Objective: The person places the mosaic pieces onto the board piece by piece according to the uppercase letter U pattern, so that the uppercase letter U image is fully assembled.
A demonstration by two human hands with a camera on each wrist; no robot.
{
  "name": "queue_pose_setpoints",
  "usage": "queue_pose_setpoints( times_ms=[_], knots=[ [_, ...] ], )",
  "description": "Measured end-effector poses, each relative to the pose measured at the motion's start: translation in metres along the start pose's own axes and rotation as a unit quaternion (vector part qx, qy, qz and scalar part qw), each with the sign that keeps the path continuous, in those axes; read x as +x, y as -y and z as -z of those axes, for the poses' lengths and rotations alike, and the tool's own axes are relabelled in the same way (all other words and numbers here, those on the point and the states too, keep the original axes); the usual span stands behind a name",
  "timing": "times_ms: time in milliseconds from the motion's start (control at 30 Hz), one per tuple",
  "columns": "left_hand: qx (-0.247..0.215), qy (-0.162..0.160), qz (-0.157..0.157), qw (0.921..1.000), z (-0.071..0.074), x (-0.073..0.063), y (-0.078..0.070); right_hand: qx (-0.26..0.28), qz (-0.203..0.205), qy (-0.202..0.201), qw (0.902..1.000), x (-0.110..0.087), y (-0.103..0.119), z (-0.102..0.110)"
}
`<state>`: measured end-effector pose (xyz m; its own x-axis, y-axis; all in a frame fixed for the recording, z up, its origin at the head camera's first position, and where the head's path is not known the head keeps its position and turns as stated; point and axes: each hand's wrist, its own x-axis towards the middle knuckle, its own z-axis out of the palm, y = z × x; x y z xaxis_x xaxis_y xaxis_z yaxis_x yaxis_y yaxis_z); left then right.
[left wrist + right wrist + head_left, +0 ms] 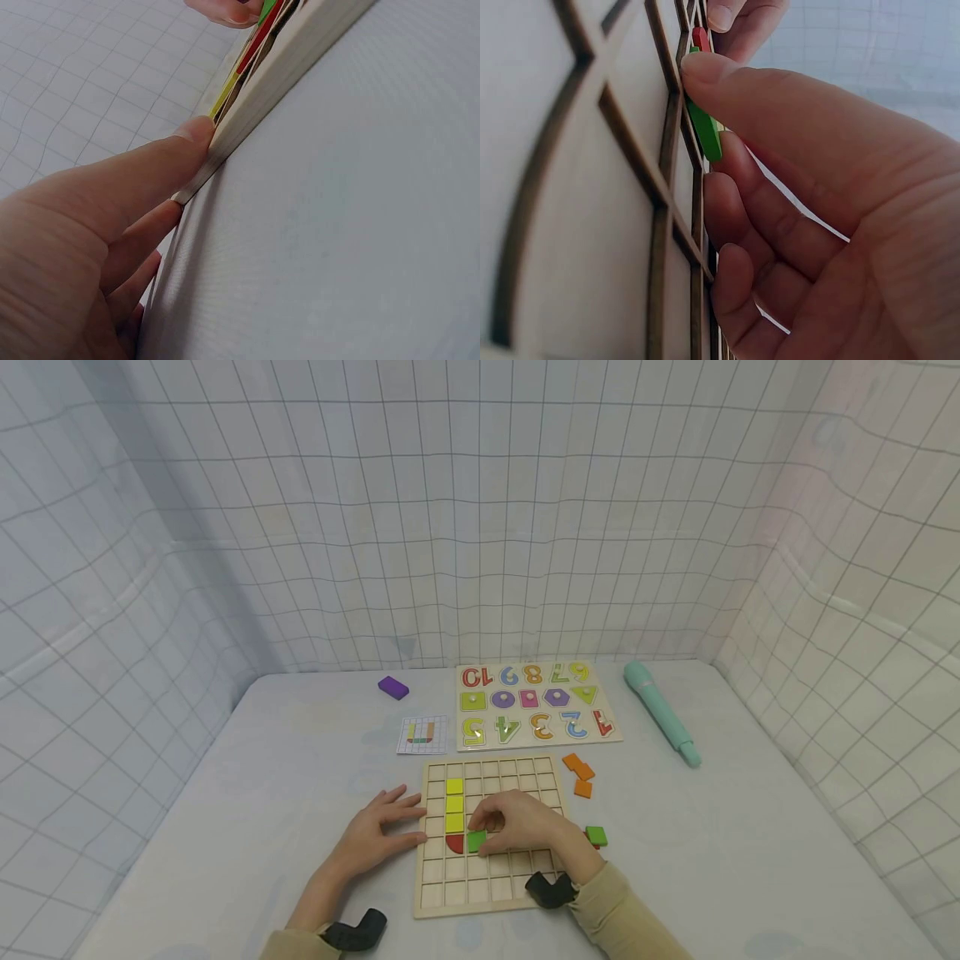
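A wooden grid board (pixel 435 893) lies on the table. Three yellow square tiles (pixel 454 804) stand in one column of it, with a red quarter-round tile (pixel 454 843) in the cell below them. My right hand (pixel 521 822) pinches a green square tile (pixel 706 135) between thumb and fingers, tilted in the cell right beside the red tile. At the board's left edge, my left hand (pixel 375 832) has its fingers extended, thumb and fingertips touching the frame (pixel 255 105).
A pattern card (pixel 422 735) and a purple block (pixel 393 687) lie behind the board. Further back is a number puzzle (pixel 538 706), with a teal wand-like tube (pixel 662 714) to its right. Orange tiles (pixel 582 788) and another green tile (pixel 596 836) lie right of the board.
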<state>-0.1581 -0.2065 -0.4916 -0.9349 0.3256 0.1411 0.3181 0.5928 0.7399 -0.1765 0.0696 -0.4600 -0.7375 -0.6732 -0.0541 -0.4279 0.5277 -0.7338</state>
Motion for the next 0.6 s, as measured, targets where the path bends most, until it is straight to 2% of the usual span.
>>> queue_pose_setpoints(
  times_ms=[600],
  knots=[
    [-0.001,0.005,0.019,0.9998,0.0007,-0.0003,-0.0044,0.000,0.000,0.001,1.0000,0.0014,-0.0011,-0.0011]
  ],
)
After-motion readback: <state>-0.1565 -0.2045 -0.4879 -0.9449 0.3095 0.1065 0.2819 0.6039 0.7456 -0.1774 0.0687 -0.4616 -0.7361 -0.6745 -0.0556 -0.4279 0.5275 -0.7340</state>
